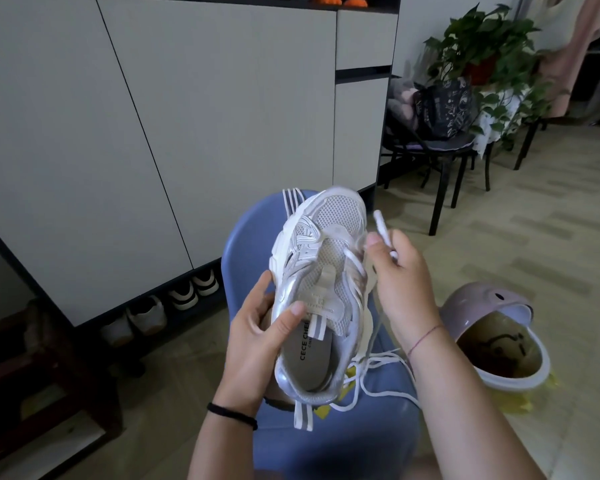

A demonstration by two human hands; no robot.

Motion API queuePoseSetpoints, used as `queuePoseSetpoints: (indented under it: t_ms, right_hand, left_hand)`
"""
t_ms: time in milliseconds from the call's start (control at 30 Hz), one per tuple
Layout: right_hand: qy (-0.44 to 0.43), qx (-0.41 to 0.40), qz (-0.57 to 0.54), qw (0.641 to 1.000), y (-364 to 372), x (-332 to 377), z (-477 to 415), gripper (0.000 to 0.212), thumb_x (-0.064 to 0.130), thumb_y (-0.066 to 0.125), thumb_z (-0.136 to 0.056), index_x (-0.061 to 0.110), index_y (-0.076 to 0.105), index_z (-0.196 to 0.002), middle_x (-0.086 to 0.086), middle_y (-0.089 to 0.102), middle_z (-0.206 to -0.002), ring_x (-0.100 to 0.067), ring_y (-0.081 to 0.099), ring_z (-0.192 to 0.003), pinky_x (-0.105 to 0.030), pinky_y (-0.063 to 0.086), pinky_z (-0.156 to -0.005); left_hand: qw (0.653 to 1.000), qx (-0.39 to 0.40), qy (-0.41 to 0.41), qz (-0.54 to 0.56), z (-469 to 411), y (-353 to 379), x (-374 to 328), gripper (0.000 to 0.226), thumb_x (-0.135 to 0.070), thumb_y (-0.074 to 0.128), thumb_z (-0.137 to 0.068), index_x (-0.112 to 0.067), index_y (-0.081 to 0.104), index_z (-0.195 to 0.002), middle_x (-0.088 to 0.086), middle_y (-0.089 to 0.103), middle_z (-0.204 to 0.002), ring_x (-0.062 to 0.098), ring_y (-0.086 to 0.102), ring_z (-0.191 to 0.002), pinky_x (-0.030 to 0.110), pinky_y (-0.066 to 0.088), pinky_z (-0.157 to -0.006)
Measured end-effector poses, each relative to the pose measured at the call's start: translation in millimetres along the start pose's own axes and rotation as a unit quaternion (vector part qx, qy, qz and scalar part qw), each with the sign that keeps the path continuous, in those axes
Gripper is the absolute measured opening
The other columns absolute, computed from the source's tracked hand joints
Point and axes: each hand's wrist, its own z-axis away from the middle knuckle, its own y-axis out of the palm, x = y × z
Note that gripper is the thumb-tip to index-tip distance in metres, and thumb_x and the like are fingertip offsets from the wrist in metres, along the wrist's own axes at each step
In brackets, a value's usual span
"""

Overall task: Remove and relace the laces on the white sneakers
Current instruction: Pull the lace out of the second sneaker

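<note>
Head view | white sneaker (323, 271) held toe-away above blue chair (243, 244) | left hand (253, 337): grip curled round its collar edge | right hand (399, 282): grip pinching lace (381, 225) tip beside the toe's right edge | open floor (499, 237) rightward to pink bin (492, 306); cabinet (187, 116) bounds left.

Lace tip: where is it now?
Head view, right of centre: the lace tip sticks up, pinched in the right hand, beside the toe of the sneaker.
</note>
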Motion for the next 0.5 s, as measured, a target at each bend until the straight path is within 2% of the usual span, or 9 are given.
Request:
queuePoseSetpoints:
  t_ms: [100,200,267,333,367,400,433,500]
  right_hand:
    - [0.044,-0.101,-0.105,0.988,-12,-9,-12,0.027,0.029,0.048,-0.098,0.022,0.044,-0.072,0.006,0.038,-0.056,-0.008,0.032,-0.048,-0.024,0.027,-0.047]
    - [0.119,-0.222,-0.245,0.936,-37,-22,-24,0.023,0.018,0.045,-0.100,0.021,0.048,-0.078,0.005,0.046,-0.062,-0.004,0.043,-0.048,-0.017,0.038,-0.049]
    - [0.179,-0.249,-0.359,0.882,-51,-27,-26,0.021,0.016,0.042,-0.102,0.016,0.048,-0.082,-0.002,0.051,-0.074,-0.008,0.055,-0.060,-0.019,0.049,-0.060]
    - [0.222,-0.228,-0.513,0.798,-56,-27,-25,0.021,0.015,0.041,-0.103,0.011,0.049,-0.084,-0.007,0.055,-0.083,-0.014,0.064,-0.071,-0.026,0.055,-0.067]
    - [0.231,-0.217,-0.572,0.757,-55,-25,-24,0.021,0.015,0.041,-0.102,0.009,0.048,-0.083,-0.008,0.056,-0.081,-0.014,0.066,-0.068,-0.027,0.057,-0.065]
    - [0.236,-0.200,-0.604,0.734,-54,-22,-23,0.022,0.014,0.043,-0.102,0.009,0.047,-0.081,-0.007,0.057,-0.075,-0.011,0.064,-0.058,-0.025,0.056,-0.059]
    - [0.242,-0.170,-0.605,0.739,-50,-20,-23,0.022,0.015,0.044,-0.101,0.011,0.046,-0.079,-0.004,0.055,-0.068,-0.008,0.058,-0.047,-0.020,0.052,-0.050]
    - [0.239,-0.077,-0.527,0.812,-42,-15,-20,0.025,0.018,0.043,-0.101,0.015,0.042,-0.076,0.002,0.050,-0.058,-0.003,0.039,-0.035,-0.013,0.034,-0.036]
  left_hand:
    - [0.998,-0.051,0.000,0.022,-2,-6,0,0.092,-0.047,0.076,-0.062,-0.012,0.047,-0.142,0.001,0.065,-0.127,0.014,0.063,-0.116,0.034,0.050,-0.100]
    - [0.992,-0.116,-0.006,0.053,-3,-16,0,0.093,-0.052,0.076,-0.061,-0.012,0.049,-0.140,0.006,0.064,-0.129,0.020,0.062,-0.118,0.048,0.046,-0.105]
    - [0.989,-0.135,-0.005,0.057,-2,-21,-1,0.090,-0.052,0.075,-0.062,-0.012,0.050,-0.139,0.007,0.067,-0.125,0.022,0.064,-0.115,0.049,0.046,-0.104]
    - [0.990,-0.129,-0.010,0.054,-2,-20,-1,0.090,-0.052,0.076,-0.062,-0.013,0.049,-0.140,0.006,0.067,-0.123,0.022,0.064,-0.114,0.050,0.045,-0.104]
    - [0.991,-0.122,-0.015,0.052,-2,-19,-1,0.093,-0.052,0.076,-0.062,-0.013,0.048,-0.141,0.006,0.066,-0.125,0.023,0.063,-0.116,0.051,0.044,-0.105]
    - [0.992,-0.115,-0.019,0.050,-1,-17,-2,0.094,-0.053,0.077,-0.062,-0.013,0.047,-0.142,0.006,0.065,-0.127,0.023,0.062,-0.117,0.052,0.044,-0.105]
    - [0.993,-0.107,-0.018,0.047,-1,-15,-2,0.095,-0.054,0.077,-0.062,-0.013,0.046,-0.142,0.006,0.064,-0.129,0.022,0.061,-0.118,0.052,0.043,-0.106]
    - [0.995,-0.090,-0.013,0.040,0,-12,-4,0.099,-0.059,0.079,-0.060,-0.014,0.046,-0.142,0.005,0.062,-0.132,0.020,0.060,-0.121,0.050,0.043,-0.107]
